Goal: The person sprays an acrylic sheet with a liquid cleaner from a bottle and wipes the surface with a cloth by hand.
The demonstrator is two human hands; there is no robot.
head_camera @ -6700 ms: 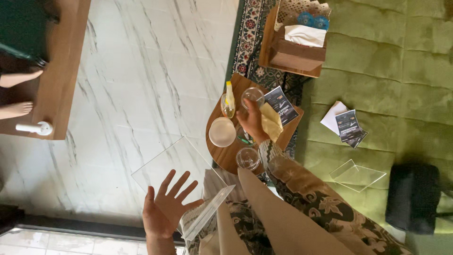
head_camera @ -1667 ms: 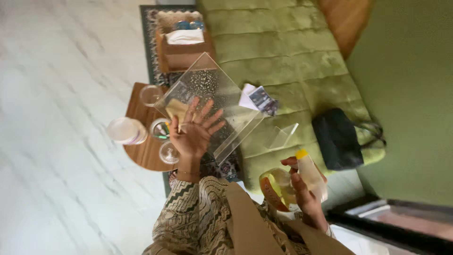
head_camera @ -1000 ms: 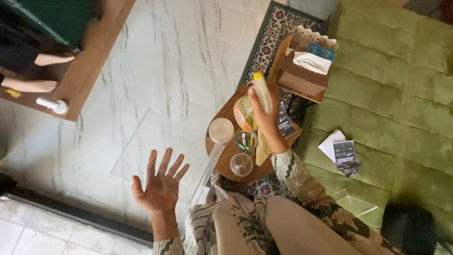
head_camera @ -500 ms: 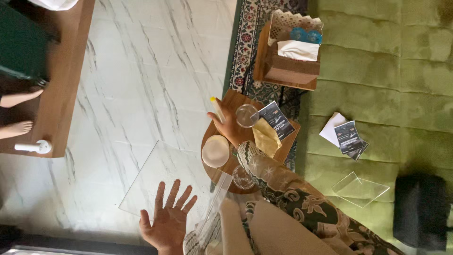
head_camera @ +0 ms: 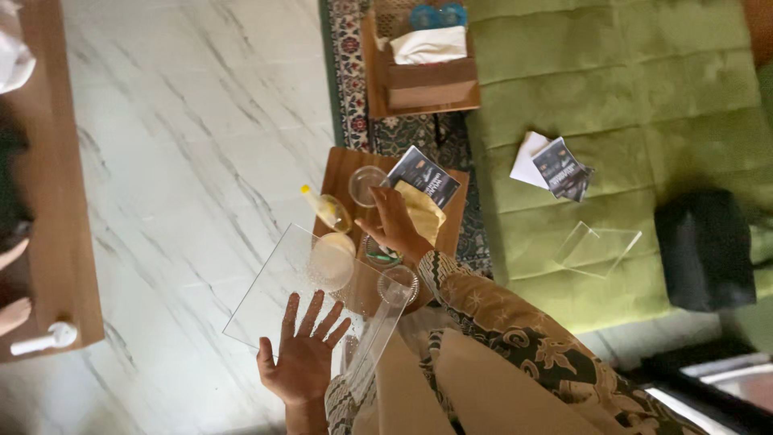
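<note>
Clear sheet: a transparent plastic panel (head_camera: 282,298) is held flat above the marble floor (head_camera: 185,145), at the near left of the small wooden table (head_camera: 342,165); its right part bends down beside the knee.
Left hand: the left hand (head_camera: 304,354) lies under the sheet with palm up and all fingers spread wide, supporting it.
Right hand: the right hand (head_camera: 396,225) is over the table with loosely curled fingers, on or just above a yellow cloth (head_camera: 425,213); whether it grips the cloth, I cannot tell.
On the table: a small yellow bottle (head_camera: 326,211) lies tilted at the left edge, near a white round lid (head_camera: 333,256), clear glass cups (head_camera: 366,184) and a dark leaflet (head_camera: 423,176).
Far side: a wooden tissue box (head_camera: 427,76) stands on the patterned rug (head_camera: 350,48).
Right side: a green sofa (head_camera: 628,89) carries papers (head_camera: 555,165), another clear panel (head_camera: 597,248) and a black bag (head_camera: 704,250).
</note>
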